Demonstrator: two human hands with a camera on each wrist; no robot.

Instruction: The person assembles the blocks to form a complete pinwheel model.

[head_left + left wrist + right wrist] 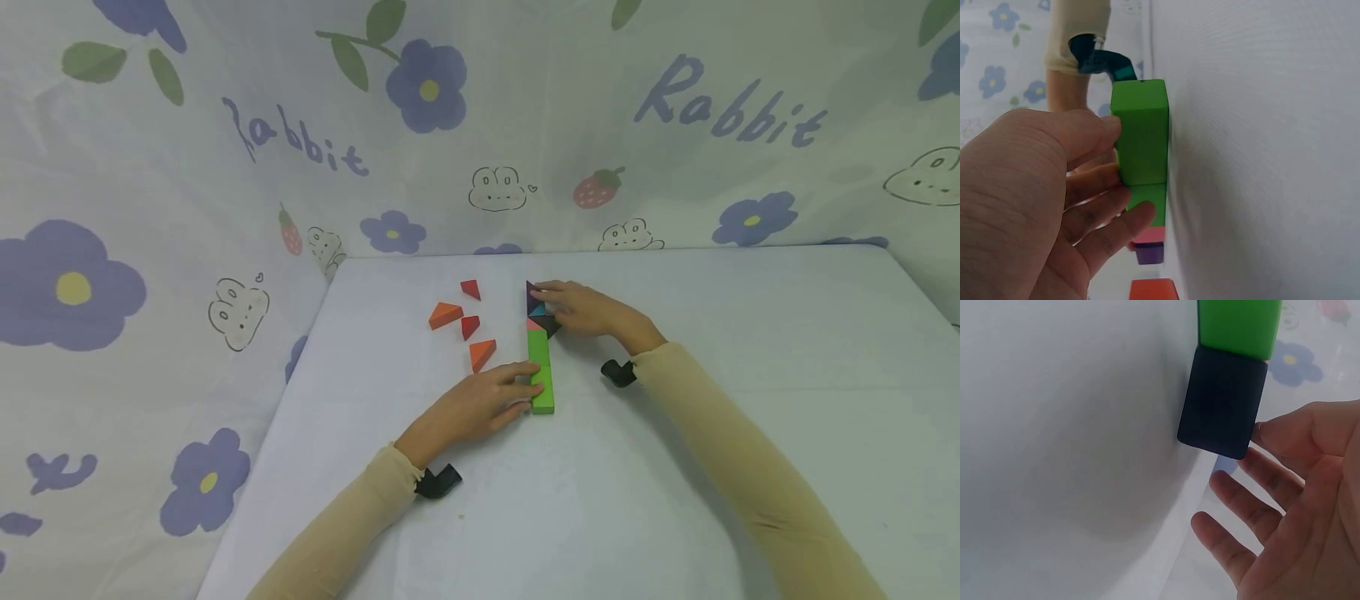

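Two green blocks, a near one and a far one, lie end to end on the white table. My left hand touches their left side and top with fingers spread. A small pink piece adjoins their far end. Beyond it sit a blue piece, a dark purple triangle and a black triangle. My right hand reaches over these from the right, a fingertip at the purple one. In the right wrist view, its thumb touches the dark block, other fingers loosely extended.
Left of the row lie two red pieces, one farther and one nearer, and two orange triangles, one farther and one nearer. A patterned cloth hangs behind the white tabletop.
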